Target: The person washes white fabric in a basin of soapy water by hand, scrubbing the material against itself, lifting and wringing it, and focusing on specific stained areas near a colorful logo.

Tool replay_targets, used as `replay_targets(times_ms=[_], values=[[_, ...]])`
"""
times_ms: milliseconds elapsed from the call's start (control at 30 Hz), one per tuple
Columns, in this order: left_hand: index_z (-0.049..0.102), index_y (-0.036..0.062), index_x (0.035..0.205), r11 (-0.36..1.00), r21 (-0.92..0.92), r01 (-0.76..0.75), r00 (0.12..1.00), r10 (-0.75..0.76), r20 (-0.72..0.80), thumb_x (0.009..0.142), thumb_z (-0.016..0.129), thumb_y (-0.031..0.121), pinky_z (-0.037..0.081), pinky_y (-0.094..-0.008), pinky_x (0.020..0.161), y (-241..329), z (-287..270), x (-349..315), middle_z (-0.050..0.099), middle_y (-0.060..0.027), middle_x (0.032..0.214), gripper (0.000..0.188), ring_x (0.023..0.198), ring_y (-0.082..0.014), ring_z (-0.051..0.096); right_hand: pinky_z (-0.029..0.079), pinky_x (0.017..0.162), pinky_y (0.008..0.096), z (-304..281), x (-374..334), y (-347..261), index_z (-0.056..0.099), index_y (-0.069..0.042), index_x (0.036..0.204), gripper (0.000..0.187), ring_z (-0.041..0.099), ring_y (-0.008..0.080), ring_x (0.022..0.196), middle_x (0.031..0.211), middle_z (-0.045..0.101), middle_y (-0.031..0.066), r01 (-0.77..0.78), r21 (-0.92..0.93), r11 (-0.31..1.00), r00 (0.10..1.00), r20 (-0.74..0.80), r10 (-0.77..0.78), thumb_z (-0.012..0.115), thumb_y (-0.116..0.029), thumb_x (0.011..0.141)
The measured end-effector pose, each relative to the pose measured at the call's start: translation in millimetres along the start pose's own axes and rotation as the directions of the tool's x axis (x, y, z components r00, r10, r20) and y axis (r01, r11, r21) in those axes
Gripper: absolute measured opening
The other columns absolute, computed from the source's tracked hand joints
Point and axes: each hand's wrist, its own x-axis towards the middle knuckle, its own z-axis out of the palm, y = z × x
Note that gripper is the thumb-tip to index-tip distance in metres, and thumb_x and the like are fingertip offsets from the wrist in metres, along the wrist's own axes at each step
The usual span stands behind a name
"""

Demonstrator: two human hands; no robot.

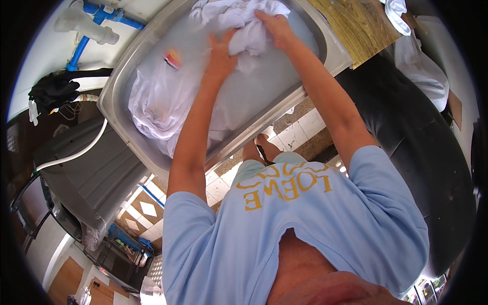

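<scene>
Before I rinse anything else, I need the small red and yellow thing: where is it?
In the head view, the small red and yellow item lies in the metal sink, on the white cloth, left of the left hand.

A home laundry corner: steel sink point(122, 91), blue water pipes point(81, 48), tiled floor point(297, 132).

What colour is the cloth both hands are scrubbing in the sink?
White; the cloth shows best in the head view, bunched under the left hand and right hand.
</scene>
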Motion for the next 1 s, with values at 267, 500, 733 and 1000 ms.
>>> replay_targets(times_ms=[267, 500, 733, 1000], values=[[0.066, 0.0076, 0.085, 0.934, -0.339, 0.117, 0.825, -0.281, -0.490, 0.067, 0.069, 0.021, 0.046, -0.0375, 0.073, 84, 29, 40, 0.060, -0.0109, 0.082, 0.023, 0.078, -0.0290, 0.058, 0.049, 0.087, 0.0357, 30, -31, 12, 0.054, -0.008, 0.115, 0.028, 0.058, 0.0212, 0.103, 0.111, 0.060, 0.0069, -0.051, 0.549, 0.834, 0.920, 0.351, -0.174, 0.046, -0.025, 0.095], [0.063, 0.0062, 0.065, 0.996, 0.081, 0.043, 0.881, 0.000, -0.473, 0.068, 0.068, 0.024, 0.045, -0.0376, 0.055, 43, 27, 67, 0.058, -0.0080, 0.062, 0.019, 0.057, -0.0290, 0.057, 0.051, 0.083, 0.0311, 49, -31, 20, 0.052, -0.009, 0.112, 0.027, 0.060, 0.0178, 0.097, 0.106, 0.060, 0.0043, -0.120, 0.544, 0.830, 0.963, 0.267, -0.036, 0.044, -0.029, 0.097], [0.064, 0.0011, 0.068, 0.981, -0.191, -0.018, 0.899, -0.067, -0.432, 0.070, 0.069, 0.019, 0.042, -0.0333, 0.050, 85, 31, 56, 0.057, -0.0142, 0.055, 0.019, 0.047, -0.0251, 0.052, 0.053, 0.078, 0.0346, 24, -35, 15, 0.054, -0.006, 0.112, 0.028, 0.062, 0.0203, 0.090, 0.103, 0.062, 0.0086, -0.178, 0.573, 0.800, 0.937, 0.346, -0.039, 0.050, -0.027, 0.093], [0.065, 0.0153, 0.100, 0.936, 0.294, 0.194, 0.979, -0.168, -0.112, 0.069, 0.069, 0.030, 0.042, -0.0429, 0.080, 44, -48, 54, 0.063, -0.0058, 0.096, 0.034, 0.092, -0.0275, 0.058, 0.050, 0.068, 0.0339, -10, -58, -33, 0.060, 0.001, 0.103, 0.054, 0.063, 0.0225, 0.081, 0.098, 0.064, 0.0158, 0.369, -0.774, 0.514, 0.897, 0.441, 0.020, 0.066, -0.046, 0.078]])
